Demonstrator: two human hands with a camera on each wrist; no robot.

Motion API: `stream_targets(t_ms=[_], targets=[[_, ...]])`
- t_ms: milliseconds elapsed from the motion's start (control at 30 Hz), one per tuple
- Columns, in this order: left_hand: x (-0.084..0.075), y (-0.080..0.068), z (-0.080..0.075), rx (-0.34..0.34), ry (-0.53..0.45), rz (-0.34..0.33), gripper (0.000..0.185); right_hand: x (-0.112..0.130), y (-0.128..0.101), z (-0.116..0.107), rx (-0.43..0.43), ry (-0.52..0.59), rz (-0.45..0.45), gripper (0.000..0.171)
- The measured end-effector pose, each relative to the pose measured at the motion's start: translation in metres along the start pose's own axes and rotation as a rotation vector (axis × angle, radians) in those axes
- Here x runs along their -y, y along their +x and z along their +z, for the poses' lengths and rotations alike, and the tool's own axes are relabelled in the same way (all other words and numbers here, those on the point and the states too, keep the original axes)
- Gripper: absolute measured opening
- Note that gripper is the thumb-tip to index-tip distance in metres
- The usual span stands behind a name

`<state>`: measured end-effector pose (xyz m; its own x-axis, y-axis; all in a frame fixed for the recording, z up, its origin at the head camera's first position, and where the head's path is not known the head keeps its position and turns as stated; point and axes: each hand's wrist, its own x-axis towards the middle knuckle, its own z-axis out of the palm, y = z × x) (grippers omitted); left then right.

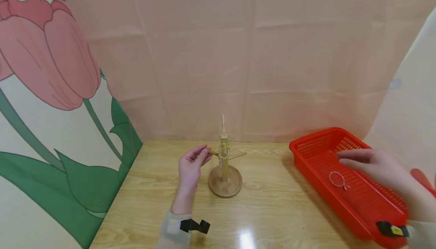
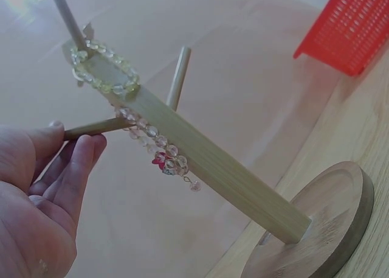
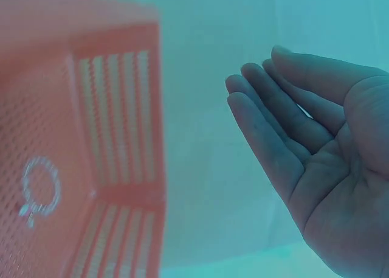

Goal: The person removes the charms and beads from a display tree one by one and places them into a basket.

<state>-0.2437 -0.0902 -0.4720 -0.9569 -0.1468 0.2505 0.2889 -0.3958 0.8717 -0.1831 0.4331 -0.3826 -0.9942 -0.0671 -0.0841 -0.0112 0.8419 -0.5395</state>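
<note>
left hand (image 1: 190, 167): and it's pinching a peg (image 2: 94, 128) of the stand (image 2: 209, 171), thumb against fingers!
right hand (image 1: 378, 164): raised near the basket (image 1: 316, 186), fingers loosely extended, gripping nothing
pink bracelet (image 2: 153, 132): dangling at that peg's root
yellow bracelet (image 2: 118, 89): up near the stand's top
pale bracelet (image 1: 330, 177): lying on the basket's floor

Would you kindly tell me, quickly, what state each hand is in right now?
Left hand: closed, pinching one wooden peg of the stand.
Right hand: open, holding nothing, near the red basket.
</note>
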Motion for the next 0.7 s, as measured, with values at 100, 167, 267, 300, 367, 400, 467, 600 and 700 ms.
stream_targets(t_ms=[100, 167, 267, 300, 367, 400, 467, 600, 700], targets=[[0.001, 0.000, -0.001, -0.007, 0.001, -0.005, 0.016, 0.024, -0.003, 0.003, -0.015, -0.012, -0.050, 0.055], [0.001, 0.000, -0.002, -0.011, 0.000, -0.008, 0.016, 0.039, -0.005, 0.006, -0.023, -0.003, -0.072, 0.052], [0.001, 0.000, -0.003, -0.008, 0.002, -0.009, 0.017, 0.059, -0.004, 0.012, -0.046, 0.024, -0.118, 0.045], [0.001, 0.000, -0.003, -0.008, 0.003, -0.010, 0.017, 0.065, -0.004, 0.015, -0.057, 0.034, -0.132, 0.044], [0.000, 0.001, -0.003, -0.010, -0.002, -0.009, 0.016, 0.076, -0.003, 0.021, -0.066, 0.087, -0.150, 0.042], [0.000, 0.001, -0.003, -0.010, -0.003, -0.008, 0.017, 0.082, -0.004, 0.025, -0.075, 0.116, -0.165, 0.041], [-0.002, 0.001, -0.002, -0.009, -0.001, -0.005, 0.017, 0.092, -0.004, 0.033, -0.091, 0.180, -0.175, 0.039], [-0.001, 0.001, -0.001, 0.006, 0.005, -0.002, 0.019, 0.107, -0.003, 0.057, -0.116, 0.310, -0.180, 0.039], [-0.001, 0.001, 0.000, 0.013, 0.010, -0.004, 0.019, 0.113, 0.002, 0.076, -0.128, 0.375, -0.174, 0.039]])
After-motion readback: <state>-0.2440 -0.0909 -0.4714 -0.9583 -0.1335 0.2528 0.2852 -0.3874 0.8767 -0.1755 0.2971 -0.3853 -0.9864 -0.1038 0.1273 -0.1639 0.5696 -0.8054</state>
